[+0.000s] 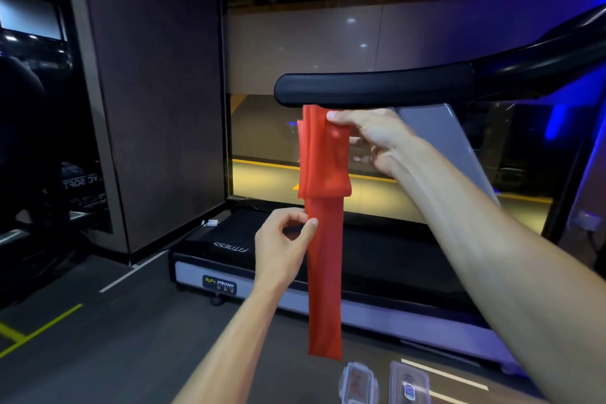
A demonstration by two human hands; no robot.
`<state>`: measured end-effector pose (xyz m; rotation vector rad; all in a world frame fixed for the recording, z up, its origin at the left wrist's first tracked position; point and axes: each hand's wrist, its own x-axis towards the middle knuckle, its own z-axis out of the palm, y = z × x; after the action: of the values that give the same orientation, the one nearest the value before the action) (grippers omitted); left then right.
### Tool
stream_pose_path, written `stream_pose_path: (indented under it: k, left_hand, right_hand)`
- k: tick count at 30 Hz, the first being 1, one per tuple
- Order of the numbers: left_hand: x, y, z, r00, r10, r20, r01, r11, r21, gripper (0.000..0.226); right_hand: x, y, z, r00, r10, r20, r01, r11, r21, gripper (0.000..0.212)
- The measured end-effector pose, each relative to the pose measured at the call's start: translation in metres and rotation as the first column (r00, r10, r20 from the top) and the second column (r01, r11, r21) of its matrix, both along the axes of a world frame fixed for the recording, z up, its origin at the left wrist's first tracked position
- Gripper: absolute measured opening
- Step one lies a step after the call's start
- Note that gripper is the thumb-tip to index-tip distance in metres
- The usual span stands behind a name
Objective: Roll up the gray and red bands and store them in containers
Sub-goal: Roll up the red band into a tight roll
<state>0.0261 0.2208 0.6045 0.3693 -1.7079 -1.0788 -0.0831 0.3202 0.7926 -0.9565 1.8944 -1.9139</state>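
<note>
Reading "BODY STRONG" on treadmill (pixel 219 285) behind red band (pixel 324 272).

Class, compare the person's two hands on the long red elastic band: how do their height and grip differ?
The right hand is higher, just under the black padded treadmill handle, holding the folded top of the long red elastic band. The left hand is lower, pinching the single hanging strip between thumb and fingers. Both grip the same band.

Dim gym on my feed. Blue-violet glow from the right, warm yellow through the glass ahead, ceiling spots glaring. Left side near black. Wide-angle bends the edges; slight motion blur.
</note>
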Motion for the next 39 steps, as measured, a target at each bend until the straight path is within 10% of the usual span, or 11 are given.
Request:
stream_pose_path:
  k: [23, 32, 39]
  left_hand:
    - [-0.001, 0.007, -0.001, 1.000, 0.017, 0.001, -0.016, 0.970, 0.241, 0.030]
    - [0.001, 0.002, 0.004, 0.976, -0.216, -0.004, 0.203, 0.912, 0.356, 0.019]
    - [0.004, -0.001, 0.003, 0.979, -0.068, 0.192, 0.049, 0.994, 0.099, 0.010]
  right_hand:
    - [0.016, -0.001, 0.002, 0.999, 0.054, -0.003, -0.055, 0.997, -0.048, 0.023]
    - [0.016, 0.005, 0.003, 0.998, 0.067, 0.002, -0.066, 0.996, -0.053, 0.021]
    - [0.012, 0.006, 0.003, 0.999, 0.043, 0.013, -0.042, 0.994, -0.098, 0.025]
